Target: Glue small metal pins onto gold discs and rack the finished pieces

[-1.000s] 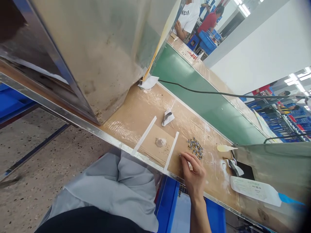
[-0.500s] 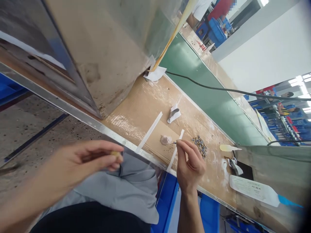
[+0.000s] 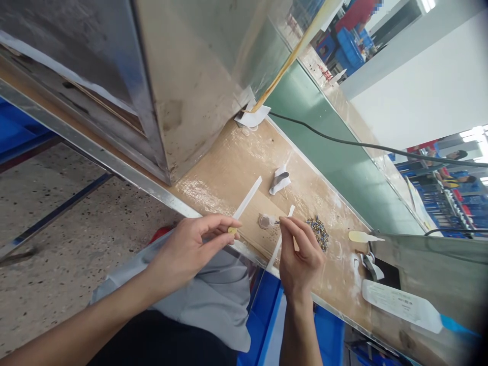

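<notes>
My left hand (image 3: pixel 190 249) pinches a small yellowish part (image 3: pixel 232 230) between thumb and fingers at the bench's near edge. My right hand (image 3: pixel 301 254) pinches a tiny metal piece (image 3: pixel 277 222), its tip right beside a small clear dish (image 3: pixel 265 221) on a cardboard pad between two white strips (image 3: pixel 247 197). A heap of small grey-blue metal parts (image 3: pixel 319 232) lies just right of my right hand.
A big metal housing (image 3: pixel 183 76) stands on the bench's left. A green conveyor belt (image 3: pixel 331 157) runs behind, with a black cable (image 3: pixel 343 142) over it. A folded white scrap (image 3: pixel 280 181), a cream spatula (image 3: pixel 362 237) and a white labelled bag (image 3: pixel 400 304) lie on the bench. People work far off.
My left hand has come up from my lap to the bench edge with the yellowish part. My right hand left the heap and moved left to the clear dish.
</notes>
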Demonstrator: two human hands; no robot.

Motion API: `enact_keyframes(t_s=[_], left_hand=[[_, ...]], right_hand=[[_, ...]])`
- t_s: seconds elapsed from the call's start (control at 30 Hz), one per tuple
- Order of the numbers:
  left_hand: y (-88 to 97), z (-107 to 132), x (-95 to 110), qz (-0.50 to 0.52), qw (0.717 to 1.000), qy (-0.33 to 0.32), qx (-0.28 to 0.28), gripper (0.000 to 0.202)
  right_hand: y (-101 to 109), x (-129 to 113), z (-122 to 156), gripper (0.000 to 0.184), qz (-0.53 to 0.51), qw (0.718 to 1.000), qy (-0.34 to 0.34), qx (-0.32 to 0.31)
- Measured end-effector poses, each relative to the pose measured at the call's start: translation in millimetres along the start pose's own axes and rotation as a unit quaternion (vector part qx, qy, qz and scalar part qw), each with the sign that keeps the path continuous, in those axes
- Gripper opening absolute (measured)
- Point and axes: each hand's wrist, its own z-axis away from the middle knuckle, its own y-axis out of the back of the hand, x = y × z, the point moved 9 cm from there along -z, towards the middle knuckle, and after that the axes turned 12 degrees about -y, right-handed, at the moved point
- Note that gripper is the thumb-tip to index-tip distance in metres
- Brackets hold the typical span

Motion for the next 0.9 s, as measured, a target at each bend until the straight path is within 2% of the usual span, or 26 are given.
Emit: enact_keyframes(t_s=[0.27,0.47,0.9], left_hand=[[-1.4,1,-5,-0.011,1.0,0.012,-0.001,0.038],[-1.5,0,-7,-0.01,1.0,0.015,-0.001,0.039],[-0.8,1,-5,-0.032,0.999,0.013,-0.001,0.036]], right_hand=[[1,-2,1,0.019,0.0,1.0,0.002,0.005],[10,2,2,0.017,0.0,0.999,-0.006,0.043],[5,6,2,0.018,0.017,0.999,-0.014,0.025]])
